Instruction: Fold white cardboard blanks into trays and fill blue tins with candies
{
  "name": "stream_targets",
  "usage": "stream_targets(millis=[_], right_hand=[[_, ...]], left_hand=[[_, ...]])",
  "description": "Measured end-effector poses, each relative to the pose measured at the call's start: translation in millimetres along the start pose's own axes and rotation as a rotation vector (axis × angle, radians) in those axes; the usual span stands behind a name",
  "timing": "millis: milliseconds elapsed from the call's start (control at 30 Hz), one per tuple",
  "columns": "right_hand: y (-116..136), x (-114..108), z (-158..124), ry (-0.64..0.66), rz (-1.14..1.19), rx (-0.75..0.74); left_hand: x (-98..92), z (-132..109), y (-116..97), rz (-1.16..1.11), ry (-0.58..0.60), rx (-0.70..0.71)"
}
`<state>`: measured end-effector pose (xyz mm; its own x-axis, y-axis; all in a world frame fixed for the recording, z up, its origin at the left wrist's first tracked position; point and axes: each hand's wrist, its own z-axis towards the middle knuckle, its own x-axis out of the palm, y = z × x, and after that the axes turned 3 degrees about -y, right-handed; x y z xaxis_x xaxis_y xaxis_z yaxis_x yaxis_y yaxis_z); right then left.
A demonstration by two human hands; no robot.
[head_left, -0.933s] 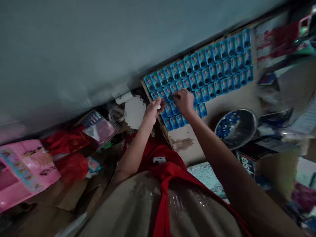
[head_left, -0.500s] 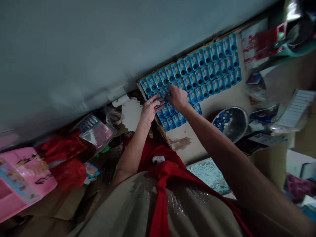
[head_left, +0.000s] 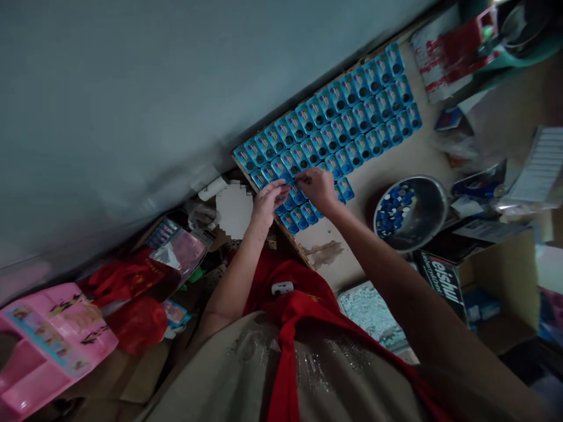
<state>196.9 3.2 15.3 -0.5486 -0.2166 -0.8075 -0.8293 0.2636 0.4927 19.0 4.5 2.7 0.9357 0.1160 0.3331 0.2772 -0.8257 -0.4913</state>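
Rows of small blue blister cards with a dark round spot on many of them cover the tabletop along the wall. Over the near-left rows, my left hand is closed with its fingers pointing right, above the cards. Close beside it, my right hand pinches with thumb and forefinger. The fingertips of both hands almost meet around something small and thin, too dim to make out. A metal bowl holding blue and white round discs stands to the right of my right forearm.
A tray of pale small pieces lies at the table's near edge. An opened cardboard box stands right of it. Left are a pink plastic box, red bags and a white jagged-edged sheet. The wall borders the table's far side.
The view has shifted slightly. My right hand has drawn back a little from the cards to my left fingertips. The white disc seen in my left fingers is no longer visible.
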Motion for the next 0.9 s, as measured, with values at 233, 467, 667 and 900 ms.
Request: stream_targets(millis=[233, 467, 667, 900], right_hand=[[23.8, -5.8, 65.5, 0.069, -0.305, 0.193], [40.0, -13.9, 88.5, 0.070, -0.234, 0.235], [-45.8, -44.9, -10.7, -0.232, 0.099, 0.142], [-271.1, -79.0, -166.4, -0.294, 0.094, 1.035]], left_hand=[[-5.5, 30.5, -21.0, -0.026, -0.006, 0.032], [-3.6, 42.4, -28.1, 0.063, -0.109, 0.095], [81.0, -24.0, 6.9, 0.309, -0.047, 0.278], [291.6, 9.3, 165.4, 0.629, 0.462, -0.132]])
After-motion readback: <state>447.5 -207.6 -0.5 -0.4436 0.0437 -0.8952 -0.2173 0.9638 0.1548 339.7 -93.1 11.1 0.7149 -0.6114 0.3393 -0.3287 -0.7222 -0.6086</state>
